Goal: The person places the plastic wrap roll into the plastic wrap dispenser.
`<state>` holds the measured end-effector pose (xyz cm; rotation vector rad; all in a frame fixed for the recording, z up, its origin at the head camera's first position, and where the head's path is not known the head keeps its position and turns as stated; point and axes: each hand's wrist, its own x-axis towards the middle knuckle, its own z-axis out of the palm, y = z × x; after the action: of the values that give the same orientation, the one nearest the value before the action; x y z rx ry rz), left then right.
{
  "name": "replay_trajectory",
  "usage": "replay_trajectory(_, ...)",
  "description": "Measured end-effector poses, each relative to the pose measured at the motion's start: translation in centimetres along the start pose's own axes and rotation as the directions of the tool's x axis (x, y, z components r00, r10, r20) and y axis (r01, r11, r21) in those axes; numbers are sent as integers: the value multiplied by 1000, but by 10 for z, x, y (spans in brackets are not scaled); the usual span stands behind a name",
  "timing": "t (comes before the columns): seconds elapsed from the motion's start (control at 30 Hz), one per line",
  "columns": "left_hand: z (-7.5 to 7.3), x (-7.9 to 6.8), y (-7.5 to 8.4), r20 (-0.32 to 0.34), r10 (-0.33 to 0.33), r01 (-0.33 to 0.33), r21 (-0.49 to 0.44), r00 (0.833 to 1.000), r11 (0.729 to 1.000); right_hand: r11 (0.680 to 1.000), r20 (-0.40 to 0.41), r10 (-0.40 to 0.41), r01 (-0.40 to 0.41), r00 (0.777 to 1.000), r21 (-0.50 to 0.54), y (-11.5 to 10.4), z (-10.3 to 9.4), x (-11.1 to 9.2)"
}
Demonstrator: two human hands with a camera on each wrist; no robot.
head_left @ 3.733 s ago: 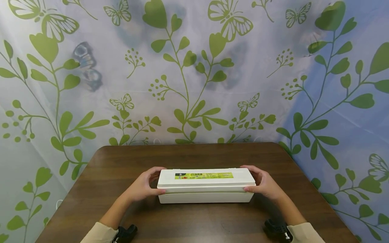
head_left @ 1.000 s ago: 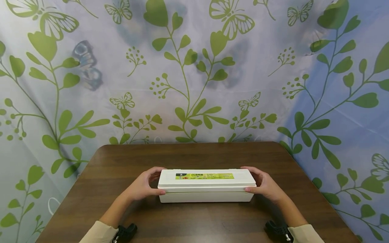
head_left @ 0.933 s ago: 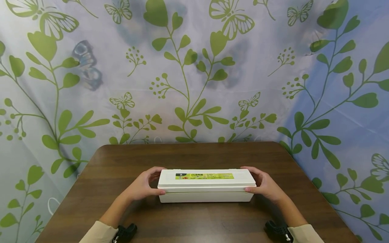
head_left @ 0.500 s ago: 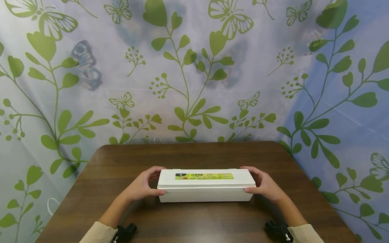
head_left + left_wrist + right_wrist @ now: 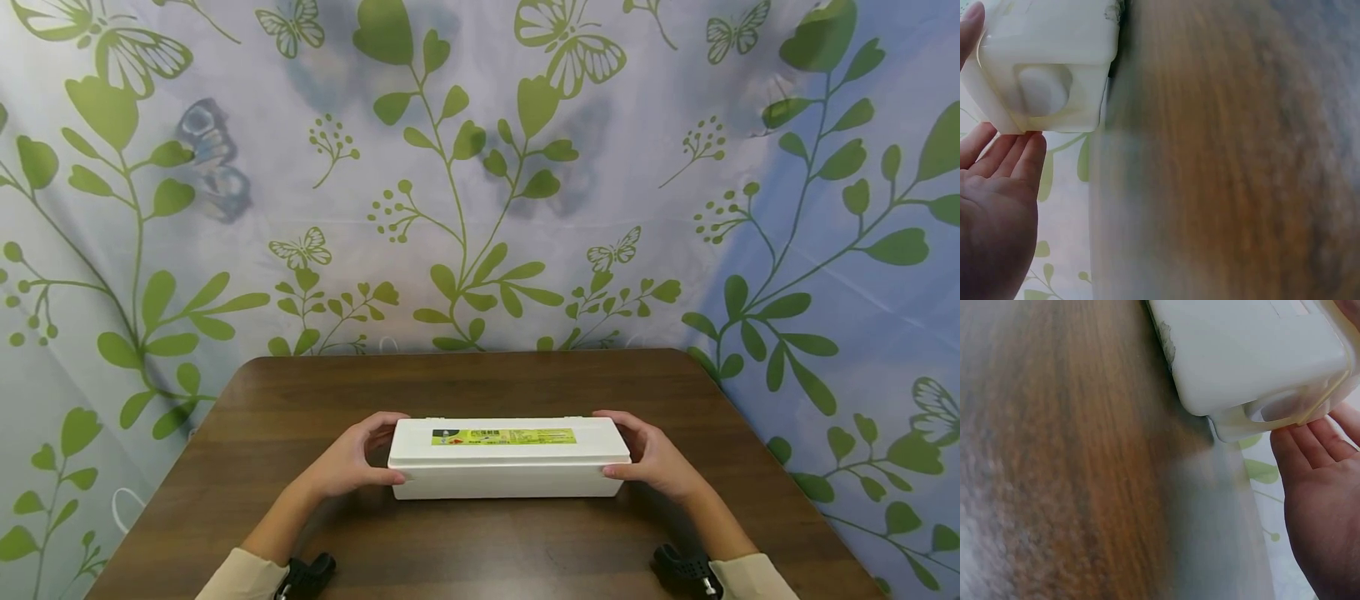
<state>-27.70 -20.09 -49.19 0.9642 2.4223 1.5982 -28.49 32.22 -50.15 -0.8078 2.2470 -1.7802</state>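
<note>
A long white cling film box (image 5: 510, 482) lies crosswise before me, its lid down and a yellow-green label (image 5: 502, 437) on top. My left hand (image 5: 348, 458) grips its left end, thumb on the front edge and fingers behind. The right hand (image 5: 663, 458) holds the other end the same way. In the left wrist view, a pale round shape (image 5: 1044, 89) shows in the end of the box (image 5: 1066, 37), with the fingers of the left hand (image 5: 997, 212) against the rear edge. The right wrist view has the right hand (image 5: 1329, 500) likewise touching the box (image 5: 1241, 350).
The brown wooden table (image 5: 480, 550) has rounded far corners. Directly behind it hangs a patterned curtain (image 5: 480, 167) with leaves and butterflies, which also runs along both sides. Black straps (image 5: 307, 575) sit on both wrists.
Both hands keep their hold and the box stays nearly in place. The seam line along its front, visible earlier, no longer shows. The view has shifted very slightly.
</note>
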Motion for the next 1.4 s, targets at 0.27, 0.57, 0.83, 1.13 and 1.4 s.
replay_trajectory(0.27, 0, 0, 1, 16, 8, -8, -14, 1000, 1000, 1000, -8, 9, -9, 1000, -11, 1, -1, 0)
replay_trajectory(0.57, 1, -2, 1, 30, 15, -15, -23, 999, 1000, 1000, 29, -26, 26, 999, -5, 2, -3, 1)
replay_trajectory(0.83, 2, -2, -1, 53, 23, -23, -1, 998, 1000, 1000, 57, -19, 19, 998, 11, 3, -1, -2)
replay_trajectory(1.13, 4, -2, 1, 37, 15, -16, 28, 999, 999, 997, 56, -59, 61, 997, -40, 3, 1, -3)
replay_trajectory(1.4, 5, -3, 0, 30, 19, -20, 33, 999, 999, 993, 25, -84, 86, 996, -77, 5, 3, -2)
